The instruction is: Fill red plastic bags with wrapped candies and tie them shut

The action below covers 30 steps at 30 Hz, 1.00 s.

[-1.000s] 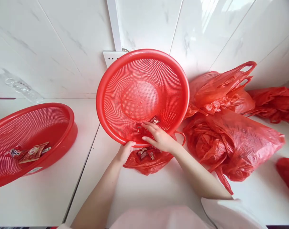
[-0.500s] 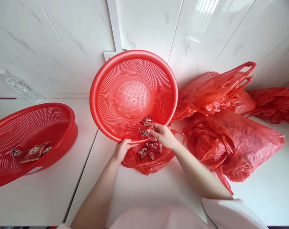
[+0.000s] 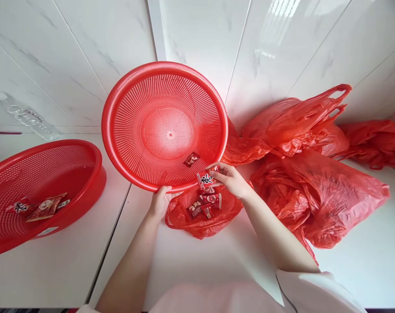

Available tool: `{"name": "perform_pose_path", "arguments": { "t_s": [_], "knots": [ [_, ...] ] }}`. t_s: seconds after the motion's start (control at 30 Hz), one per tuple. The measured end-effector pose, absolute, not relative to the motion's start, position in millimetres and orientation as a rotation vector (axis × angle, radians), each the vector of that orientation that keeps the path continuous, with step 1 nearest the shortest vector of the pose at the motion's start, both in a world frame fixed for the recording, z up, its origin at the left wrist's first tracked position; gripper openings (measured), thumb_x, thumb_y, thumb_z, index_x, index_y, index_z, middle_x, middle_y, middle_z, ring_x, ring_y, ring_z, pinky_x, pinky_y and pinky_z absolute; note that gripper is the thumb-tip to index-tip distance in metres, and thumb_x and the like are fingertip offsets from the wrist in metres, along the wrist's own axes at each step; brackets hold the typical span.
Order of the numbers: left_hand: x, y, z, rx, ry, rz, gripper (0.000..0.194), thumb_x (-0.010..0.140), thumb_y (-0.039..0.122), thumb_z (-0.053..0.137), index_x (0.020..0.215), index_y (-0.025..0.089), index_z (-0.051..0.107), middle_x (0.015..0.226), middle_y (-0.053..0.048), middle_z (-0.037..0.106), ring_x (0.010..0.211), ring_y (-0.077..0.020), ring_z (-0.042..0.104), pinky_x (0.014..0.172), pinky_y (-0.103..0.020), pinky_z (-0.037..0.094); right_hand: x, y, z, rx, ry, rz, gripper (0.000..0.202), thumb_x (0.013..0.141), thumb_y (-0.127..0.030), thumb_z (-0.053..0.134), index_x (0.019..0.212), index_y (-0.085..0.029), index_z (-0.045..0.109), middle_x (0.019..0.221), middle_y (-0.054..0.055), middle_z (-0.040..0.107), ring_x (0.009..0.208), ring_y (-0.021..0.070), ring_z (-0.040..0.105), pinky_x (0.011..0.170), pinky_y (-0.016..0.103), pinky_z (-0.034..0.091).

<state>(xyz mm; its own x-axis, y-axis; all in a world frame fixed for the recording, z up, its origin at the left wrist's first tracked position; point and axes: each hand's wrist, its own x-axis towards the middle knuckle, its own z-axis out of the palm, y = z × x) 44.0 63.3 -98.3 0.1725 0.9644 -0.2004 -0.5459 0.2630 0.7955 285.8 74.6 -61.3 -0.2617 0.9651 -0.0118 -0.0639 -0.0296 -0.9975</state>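
A red plastic mesh basket (image 3: 135,169) is tilted up toward me, its near rim gripped by my left hand (image 3: 161,202), thumb over the edge. One small dark red snack packet (image 3: 191,159) lies inside near the lower right wall. My right hand (image 3: 229,179) pinches a red and white snack packet (image 3: 205,179) with black lettering at the basket's lower right rim. Just below it, an open red plastic bag (image 3: 200,228) sits on the white table with several snack packets (image 3: 211,199) in it.
At the left stands another red mesh basket (image 3: 93,174) with a few packets (image 3: 47,208) inside. A clear plastic bottle (image 3: 31,117) is behind it. Full red plastic bags (image 3: 341,195) crowd the right side. A tiled wall (image 3: 197,34) closes off the back.
The tilted basket has shifted left and slightly up with my left hand. My right hand has brought its packet out over the rim, slightly right, above the open bag.
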Motion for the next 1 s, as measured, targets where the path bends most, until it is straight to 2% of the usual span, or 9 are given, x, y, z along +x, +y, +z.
{"name": "perform_pose_path", "arguments": {
  "t_s": [0.23, 0.37, 0.43, 0.57, 0.63, 0.7, 0.83, 0.9, 1.0],
  "knots": [
    [44, 65, -97, 0.68, 0.824, 1.194, 0.022, 0.075, 0.022, 0.055, 0.086, 0.012, 0.072, 0.098, -0.012, 0.074, 0.114, -0.0345, 0.061, 0.102, -0.053, 0.046, 280, 69, -62, -1.025, -1.766, 1.379, 0.016, 0.087, -0.032, 0.058, 0.094, -0.017, 0.06, 0.094, 0.004, 0.066, 0.084, 0.0156, 0.063, 0.076, 0.031, 0.053],
    [46, 61, -95, 0.673, 0.856, 1.185, 0.021, 0.074, 0.021, 0.057, 0.086, 0.011, 0.072, 0.099, -0.012, 0.074, 0.111, -0.0336, 0.063, 0.101, -0.052, 0.047, 274, 63, -59, -1.21, -1.847, 0.708, 0.016, 0.093, -0.03, 0.049, 0.096, -0.019, 0.061, 0.093, 0.006, 0.067, 0.086, 0.0181, 0.064, 0.08, 0.034, 0.052],
    [48, 58, -95, 0.684, 0.854, 1.166, 0.024, 0.073, 0.019, 0.059, 0.093, 0.011, 0.071, 0.102, -0.012, 0.074, 0.111, -0.0337, 0.063, 0.1, -0.053, 0.048, 273, 62, -58, -1.23, -1.9, 0.44, 0.017, 0.095, -0.029, 0.046, 0.101, -0.02, 0.06, 0.102, 0.009, 0.066, 0.096, 0.0209, 0.062, 0.087, 0.037, 0.051],
    [52, 50, -96, 0.75, 0.771, 0.977, 0.033, 0.078, 0.021, 0.059, 0.107, 0.011, 0.07, 0.113, -0.014, 0.071, 0.115, -0.0349, 0.061, 0.1, -0.052, 0.047, 271, 63, -65, -1.321, -2.103, 0.158, 0.038, 0.096, -0.035, 0.046, 0.128, -0.017, 0.052, 0.142, 0.015, 0.047, 0.134, 0.0289, 0.041, 0.112, 0.052, 0.031],
    [53, 47, -97, 0.759, 0.751, 0.932, 0.035, 0.079, 0.021, 0.058, 0.111, 0.01, 0.069, 0.116, -0.014, 0.069, 0.116, -0.0355, 0.06, 0.1, -0.052, 0.048, 271, 65, -70, -1.393, -2.205, 0.111, 0.053, 0.093, -0.044, 0.05, 0.137, -0.013, 0.046, 0.148, 0.018, 0.04, 0.14, 0.0333, 0.032, 0.115, 0.059, 0.019],
    [55, 47, -99, 0.748, 0.774, 0.93, 0.035, 0.08, 0.02, 0.057, 0.112, 0.01, 0.069, 0.116, -0.014, 0.069, 0.116, -0.0354, 0.06, 0.099, -0.052, 0.048, 273, 64, -71, -1.379, -2.327, 0.196, 0.06, 0.091, -0.049, 0.053, 0.138, -0.013, 0.046, 0.143, 0.019, 0.046, 0.137, 0.0342, 0.037, 0.114, 0.061, 0.02],
    [53, 52, -103, 0.726, 0.819, 1.002, 0.034, 0.079, 0.019, 0.056, 0.109, 0.009, 0.069, 0.11, -0.014, 0.072, 0.113, -0.0342, 0.062, 0.1, -0.052, 0.047, 276, 61, -61, -1.116, -2.404, 0.642, 0.035, 0.091, -0.036, 0.056, 0.123, -0.021, 0.061, 0.119, 0.011, 0.065, 0.109, 0.0239, 0.062, 0.097, 0.044, 0.048],
    [51, 55, -105, 0.71, 0.82, 1.047, 0.035, 0.078, 0.019, 0.057, 0.11, 0.01, 0.069, 0.11, -0.013, 0.072, 0.112, -0.0335, 0.063, 0.1, -0.052, 0.047, 276, 59, -56, -1.046, -2.228, 0.864, 0.025, 0.092, -0.026, 0.054, 0.113, -0.022, 0.066, 0.11, 0.007, 0.068, 0.099, 0.019, 0.065, 0.09, 0.035, 0.052],
    [46, 60, -105, 0.688, 0.843, 1.068, 0.032, 0.078, 0.02, 0.056, 0.105, 0.008, 0.07, 0.108, -0.014, 0.072, 0.109, -0.0331, 0.064, 0.099, -0.051, 0.048, 278, 59, -52, -1.01, -1.851, 1.252, 0.028, 0.092, -0.029, 0.054, 0.118, -0.021, 0.06, 0.102, 0.005, 0.069, 0.091, 0.0169, 0.066, 0.082, 0.033, 0.055]
  ]
}}
